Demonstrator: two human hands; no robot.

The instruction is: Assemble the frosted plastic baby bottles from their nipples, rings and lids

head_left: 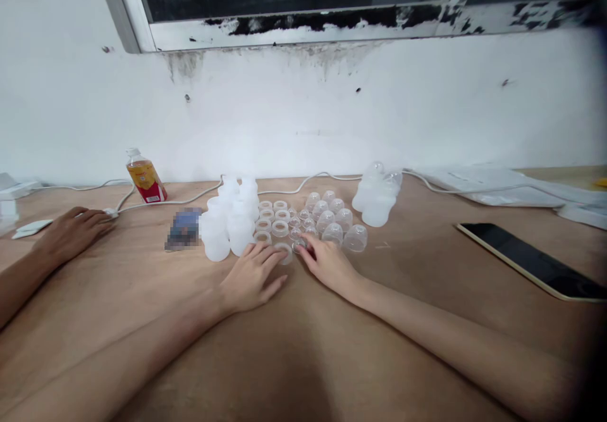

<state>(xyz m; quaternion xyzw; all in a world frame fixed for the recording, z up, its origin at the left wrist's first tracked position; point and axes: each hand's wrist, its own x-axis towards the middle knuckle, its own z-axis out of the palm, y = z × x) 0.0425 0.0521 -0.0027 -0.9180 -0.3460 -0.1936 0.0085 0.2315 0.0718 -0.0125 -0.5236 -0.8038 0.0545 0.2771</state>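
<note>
My left hand [256, 274] lies palm down, fingers stretched and thumb apart, its fingertips at the nearest white screw ring [286, 259]. Thumb and index finger of my right hand [332, 265] close around a small clear bottle nipple [298, 245] at the near end of the nipple rows. Several more screw rings [280, 228] lie in two columns beyond my left hand. Left of them stand rows of frosted white baby bottles [217, 242], partly behind my left fingers. Clear domed caps [355, 238] fill rows just beyond my right hand.
Capped bottles [376, 200] stand clustered at the back right. A phone [526, 257] lies at right, near plastic bags [493, 185]. Leftward are a drink bottle [147, 178], a blurred-out packet [184, 228] and another person's hand [76, 235]. A white cable [303, 185] runs along the wall.
</note>
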